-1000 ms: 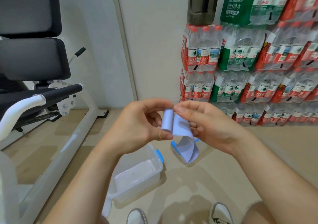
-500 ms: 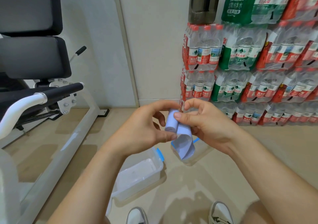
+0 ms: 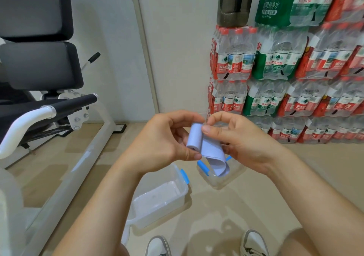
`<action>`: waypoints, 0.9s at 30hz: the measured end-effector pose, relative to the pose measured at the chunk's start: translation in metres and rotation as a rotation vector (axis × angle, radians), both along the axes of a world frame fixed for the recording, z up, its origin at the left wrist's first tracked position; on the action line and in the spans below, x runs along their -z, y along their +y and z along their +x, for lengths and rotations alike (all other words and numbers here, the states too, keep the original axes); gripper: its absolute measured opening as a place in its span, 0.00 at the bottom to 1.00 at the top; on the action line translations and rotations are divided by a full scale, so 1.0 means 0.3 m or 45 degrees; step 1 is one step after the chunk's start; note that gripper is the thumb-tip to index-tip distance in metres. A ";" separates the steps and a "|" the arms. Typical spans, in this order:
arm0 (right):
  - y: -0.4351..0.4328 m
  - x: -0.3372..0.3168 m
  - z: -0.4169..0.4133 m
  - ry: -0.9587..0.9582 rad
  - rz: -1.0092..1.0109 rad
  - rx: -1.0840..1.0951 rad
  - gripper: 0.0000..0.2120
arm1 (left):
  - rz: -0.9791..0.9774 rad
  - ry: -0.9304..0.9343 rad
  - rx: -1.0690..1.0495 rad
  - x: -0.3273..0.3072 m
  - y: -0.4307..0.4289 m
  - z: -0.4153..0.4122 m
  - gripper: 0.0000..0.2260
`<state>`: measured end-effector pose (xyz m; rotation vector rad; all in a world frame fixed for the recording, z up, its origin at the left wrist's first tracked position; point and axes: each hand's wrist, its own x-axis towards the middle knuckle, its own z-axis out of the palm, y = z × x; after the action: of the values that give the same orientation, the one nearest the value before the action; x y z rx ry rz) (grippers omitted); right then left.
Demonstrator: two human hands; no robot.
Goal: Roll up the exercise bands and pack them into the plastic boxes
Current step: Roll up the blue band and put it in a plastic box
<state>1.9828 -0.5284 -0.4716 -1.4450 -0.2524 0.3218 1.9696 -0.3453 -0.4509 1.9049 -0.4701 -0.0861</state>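
Head view: the left hand [image 3: 163, 143] pinches the rolled core of the pale blue exercise band [image 3: 195, 137]. The right hand [image 3: 244, 141] grips the band beside it, thumb on the roll, evidently to keep the winding tight. The loose tail hangs over the far-right plastic box [image 3: 232, 176]. The near-left plastic box [image 3: 157, 212] sits open below, ready for a direct drop.

The pale blue band [image 3: 199, 139] looks like smooth, matt rubber. Both boxes [image 3: 167, 198] [image 3: 220, 179] are clear glossy plastic with blue clips. The floor [image 3: 246, 206] has a soft sheen; the machine's frame [image 3: 65, 169] is glossy white-painted metal.
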 end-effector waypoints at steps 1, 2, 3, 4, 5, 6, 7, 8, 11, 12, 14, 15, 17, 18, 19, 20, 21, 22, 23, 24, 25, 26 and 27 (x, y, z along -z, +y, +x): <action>0.000 0.001 0.002 -0.021 -0.025 0.016 0.15 | 0.063 -0.024 -0.015 -0.002 -0.003 -0.002 0.27; 0.001 0.001 0.003 -0.038 -0.044 0.024 0.17 | 0.117 -0.048 -0.033 -0.004 -0.005 -0.003 0.27; 0.003 -0.001 0.002 -0.045 -0.063 0.031 0.18 | 0.165 -0.069 -0.048 -0.007 -0.007 -0.004 0.27; 0.005 -0.001 0.002 -0.049 -0.085 0.038 0.19 | 0.210 -0.090 -0.061 -0.008 -0.007 -0.004 0.27; 0.007 -0.002 0.002 -0.051 -0.112 0.050 0.20 | 0.256 -0.111 -0.075 -0.010 -0.007 -0.006 0.28; 0.010 0.001 0.003 -0.056 -0.140 0.064 0.21 | 0.302 -0.134 -0.088 -0.011 -0.007 -0.007 0.28; 0.012 0.001 0.002 -0.060 -0.168 0.080 0.22 | 0.346 -0.156 -0.097 -0.011 -0.007 -0.008 0.27; 0.015 0.004 0.002 -0.067 -0.190 0.096 0.23 | 0.386 -0.178 -0.101 -0.010 -0.006 -0.008 0.27; 0.021 0.011 0.003 -0.065 -0.218 0.124 0.21 | 0.519 -0.225 -0.107 -0.007 -0.010 -0.010 0.26; 0.021 0.014 0.004 -0.064 -0.224 0.123 0.20 | 0.555 -0.234 -0.109 -0.005 -0.011 -0.009 0.26; 0.019 0.018 0.007 -0.044 -0.218 0.125 0.17 | 0.565 -0.221 -0.102 -0.002 -0.012 -0.009 0.26; 0.017 0.017 0.006 -0.021 -0.187 0.126 0.16 | 0.532 -0.196 -0.088 -0.002 -0.011 -0.011 0.26; 0.010 0.010 0.007 0.036 -0.080 0.119 0.14 | 0.364 -0.100 -0.034 -0.001 -0.007 -0.013 0.27; 0.006 0.007 0.007 0.064 -0.018 0.111 0.14 | 0.230 -0.037 -0.005 0.001 -0.005 -0.011 0.28; 0.003 0.000 0.005 0.096 0.046 0.095 0.15 | 0.081 0.032 0.019 0.004 -0.006 -0.009 0.29; 0.000 -0.004 0.004 0.126 0.125 0.075 0.14 | -0.074 0.093 0.037 0.008 -0.009 -0.007 0.28; -0.001 -0.008 0.003 0.152 0.217 0.053 0.13 | -0.223 0.143 0.046 0.013 -0.015 -0.004 0.27; -0.002 -0.009 0.003 0.172 0.301 0.028 0.12 | -0.354 0.183 0.050 0.019 -0.023 -0.002 0.25; -0.002 -0.012 0.001 0.187 0.356 0.003 0.10 | -0.452 0.213 0.050 0.021 -0.033 -0.002 0.23; -0.002 -0.013 0.001 0.195 0.385 -0.021 0.09 | -0.517 0.230 0.046 0.024 -0.042 -0.002 0.22; -0.002 -0.012 0.001 0.196 0.399 -0.037 0.10 | -0.557 0.234 0.045 0.023 -0.048 -0.002 0.21; -0.004 -0.009 0.003 0.189 0.404 -0.046 0.10 | -0.581 0.229 0.047 0.022 -0.052 -0.002 0.21; -0.004 -0.009 0.002 0.183 0.398 -0.050 0.11 | -0.595 0.219 0.052 0.021 -0.051 0.000 0.21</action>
<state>1.9833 -0.5297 -0.4689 -1.1048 -0.2044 0.3974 1.9695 -0.3606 -0.4570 1.4167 -0.3737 -0.1517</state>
